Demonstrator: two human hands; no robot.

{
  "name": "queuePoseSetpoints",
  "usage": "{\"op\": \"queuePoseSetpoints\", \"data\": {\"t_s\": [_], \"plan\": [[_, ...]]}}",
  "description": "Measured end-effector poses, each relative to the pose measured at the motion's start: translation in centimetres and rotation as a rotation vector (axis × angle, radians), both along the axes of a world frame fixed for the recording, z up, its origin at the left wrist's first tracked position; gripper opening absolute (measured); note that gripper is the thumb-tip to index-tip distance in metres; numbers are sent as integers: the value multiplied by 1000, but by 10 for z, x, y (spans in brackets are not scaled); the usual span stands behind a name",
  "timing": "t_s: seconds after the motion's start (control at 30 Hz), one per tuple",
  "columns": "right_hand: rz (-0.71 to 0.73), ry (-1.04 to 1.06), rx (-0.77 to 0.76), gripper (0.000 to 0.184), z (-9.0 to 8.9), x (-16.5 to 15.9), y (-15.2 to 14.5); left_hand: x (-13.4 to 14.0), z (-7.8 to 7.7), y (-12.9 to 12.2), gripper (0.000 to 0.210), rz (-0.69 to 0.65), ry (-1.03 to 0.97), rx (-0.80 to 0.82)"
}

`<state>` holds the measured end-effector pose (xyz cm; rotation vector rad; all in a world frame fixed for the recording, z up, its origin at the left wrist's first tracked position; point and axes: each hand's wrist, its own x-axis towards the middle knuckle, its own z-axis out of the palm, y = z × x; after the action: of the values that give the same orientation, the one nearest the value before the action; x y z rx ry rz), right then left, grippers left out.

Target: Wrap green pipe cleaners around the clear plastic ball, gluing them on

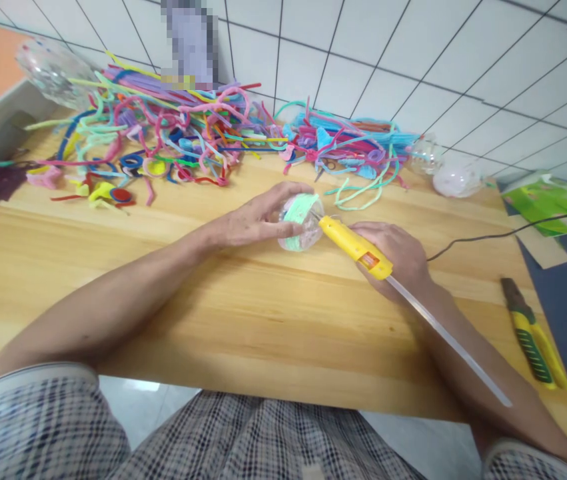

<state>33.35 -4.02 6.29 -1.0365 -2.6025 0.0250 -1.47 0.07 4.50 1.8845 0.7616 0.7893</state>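
Clear plastic ball (312, 236), partly wrapped, at or just above the wooden table (243, 320); contact unclear. Beyond the ball, tangled heap of chenille stems (148, 87). Well to the ball's right, pliers (533, 340) with yellow-and-green handles. Just right of the ball, yellow hot-glue gun (353, 245), clasped in curled right hand (398, 250), trigger finger hidden. At the ball's left, left hand (256, 219), pinching it between thumb and fingers. Across the ball, mint-green band (299, 211) already in place; clear portion beside the nozzle (316, 215) bare, so covering probably unfinished. Nozzle touching or apart: impossible to tell.
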Motion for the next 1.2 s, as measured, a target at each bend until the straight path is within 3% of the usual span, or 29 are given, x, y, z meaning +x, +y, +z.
{"op": "queuePoseSetpoints", "data": {"t_s": [0.23,0.43,0.6,0.97,1.2], "plan": [[54,40,74,34,1,-14,-8,1,3,-1,71,-18,6,3],[20,2,8,35,-1,-11,-9,2,2,1,73,-27,6,19],[22,30,41,31,2,-9,-7,0,0,3,67,-46,4,84],[10,-16,-95,33,7,-11,-11,-2,-8,8,58,-96,-90,157],[82,36,17,30,5,-10,-9,-4,-12,13,58,-105,-101,156]]}}
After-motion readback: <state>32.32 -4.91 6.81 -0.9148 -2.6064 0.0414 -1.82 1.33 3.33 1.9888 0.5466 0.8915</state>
